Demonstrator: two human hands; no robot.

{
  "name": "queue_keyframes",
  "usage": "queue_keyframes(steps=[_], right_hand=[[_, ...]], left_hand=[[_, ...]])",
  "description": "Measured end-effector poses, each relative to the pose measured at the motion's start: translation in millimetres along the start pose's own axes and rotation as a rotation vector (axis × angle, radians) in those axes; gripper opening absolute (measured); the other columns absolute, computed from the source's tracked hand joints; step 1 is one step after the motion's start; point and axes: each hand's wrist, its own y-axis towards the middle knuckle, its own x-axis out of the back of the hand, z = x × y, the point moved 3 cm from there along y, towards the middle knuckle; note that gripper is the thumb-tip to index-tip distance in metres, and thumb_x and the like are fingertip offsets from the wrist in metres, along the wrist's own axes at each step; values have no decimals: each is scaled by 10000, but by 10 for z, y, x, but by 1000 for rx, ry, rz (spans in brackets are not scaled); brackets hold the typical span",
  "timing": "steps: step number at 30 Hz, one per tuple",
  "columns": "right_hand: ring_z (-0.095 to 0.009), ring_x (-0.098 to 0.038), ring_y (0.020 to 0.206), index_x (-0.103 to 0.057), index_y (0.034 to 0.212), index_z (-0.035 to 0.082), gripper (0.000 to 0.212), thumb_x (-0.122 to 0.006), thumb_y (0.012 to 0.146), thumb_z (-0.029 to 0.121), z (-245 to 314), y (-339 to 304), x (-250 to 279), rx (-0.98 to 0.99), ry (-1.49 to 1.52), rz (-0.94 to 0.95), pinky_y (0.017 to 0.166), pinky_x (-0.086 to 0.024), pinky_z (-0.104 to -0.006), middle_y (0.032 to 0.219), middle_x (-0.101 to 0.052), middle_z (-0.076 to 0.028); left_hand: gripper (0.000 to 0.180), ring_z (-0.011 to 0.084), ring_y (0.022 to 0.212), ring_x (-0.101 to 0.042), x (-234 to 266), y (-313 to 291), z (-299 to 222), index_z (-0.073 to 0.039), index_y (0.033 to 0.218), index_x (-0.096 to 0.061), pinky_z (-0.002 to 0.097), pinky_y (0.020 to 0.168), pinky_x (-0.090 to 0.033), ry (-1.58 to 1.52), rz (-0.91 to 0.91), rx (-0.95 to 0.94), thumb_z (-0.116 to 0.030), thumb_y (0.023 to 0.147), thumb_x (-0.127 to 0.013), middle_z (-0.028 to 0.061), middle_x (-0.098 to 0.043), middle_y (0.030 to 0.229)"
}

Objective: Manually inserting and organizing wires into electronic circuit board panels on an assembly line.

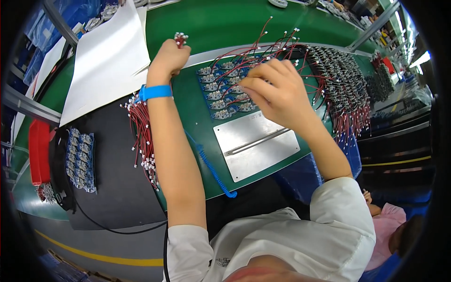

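My left hand is closed round a small bunch of wire leads, whose white plugs stick up above the fist. A blue wrist strap circles that wrist. Over a panel of blue circuit boards, my right hand pinches with thumb and forefinger. A thin red-and-black wire lead meets these fingertips; its end is too small to make out. Several leads are attached to the panel and trail to the far side and right. In front of the panel lies a silver metal plate with a long slot.
Many red leads lie beside my left forearm on a black mat. Another board panel and a red bin stand left. Wired boards are massed at right. A blue coiled cord crosses the green table. Someone in pink sits at right.
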Motion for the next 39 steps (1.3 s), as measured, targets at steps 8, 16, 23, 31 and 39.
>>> queue_keyframes(steps=[8, 16, 23, 31, 39], right_hand=[[-232, -579, 761, -711, 896, 63, 126, -715, 775, 30, 68, -1130, 609, -392, -88, -319, 696, -406, -351, 839, -607, -69], [-243, -580, 737, -687, 904, 1, 111, -597, 929, 62, -106, -2032, 346, -939, 224, -499, 667, -448, -337, 824, -599, -117], [-261, -543, 697, -673, 866, 15, 165, -563, 948, 107, -150, -2084, 347, -768, 234, -430, 670, -414, -359, 776, -579, -100], [-248, -533, 665, -660, 816, 42, 195, -559, 954, 136, -149, -2032, 332, -733, 259, -431, 647, -385, -368, 735, -569, -67], [-259, -520, 639, -620, 736, 40, 231, -584, 942, 139, -212, -2115, 317, -755, 218, -395, 628, -369, -378, 687, -544, -69]], left_hand=[[328, 439, 906, -632, 372, -186, 63, 138, 1055, -533, 444, 831, -483, 79, -276, -222, -141, 890, -478, 339, -625, 957], [340, 509, 1050, -577, 133, -421, 287, 140, 1152, -486, 490, 934, -454, 350, -144, -126, -47, 870, -451, 380, -580, 1104], [637, 519, 1162, -517, -31, -710, 487, 82, 1401, -333, 517, 1005, -432, 509, -96, -265, -185, 891, -606, 354, -498, 1312], [401, 379, 1038, -633, -188, -418, 246, 32, 1197, -611, 422, 886, -514, 323, -180, -481, -247, 910, -636, 266, -639, 1115], [428, 281, 846, -652, -732, 28, 20, 47, 1118, -634, 376, 749, -514, 450, 120, -500, -266, 848, -745, 194, -669, 941]])
